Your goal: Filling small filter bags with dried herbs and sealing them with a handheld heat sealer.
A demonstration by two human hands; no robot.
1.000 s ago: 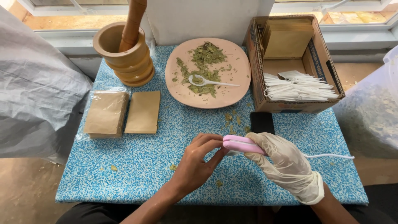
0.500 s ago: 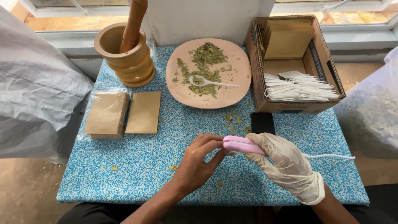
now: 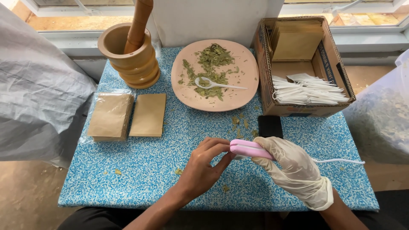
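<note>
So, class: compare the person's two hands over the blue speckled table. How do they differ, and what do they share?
The right hand wears a pale glove; the left hand is bare. The right hand wraps around the body of the pink corded tool; the left hand only pinches at the tool's tip with its fingertips. Both hands meet at that tool, above the table.

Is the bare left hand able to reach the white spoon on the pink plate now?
Probably yes. The left hand only touches the tip of the pink device that the gloved right hand holds. Between it and the white spoon on the pink plate lie only cloth and leaf crumbs.
</note>
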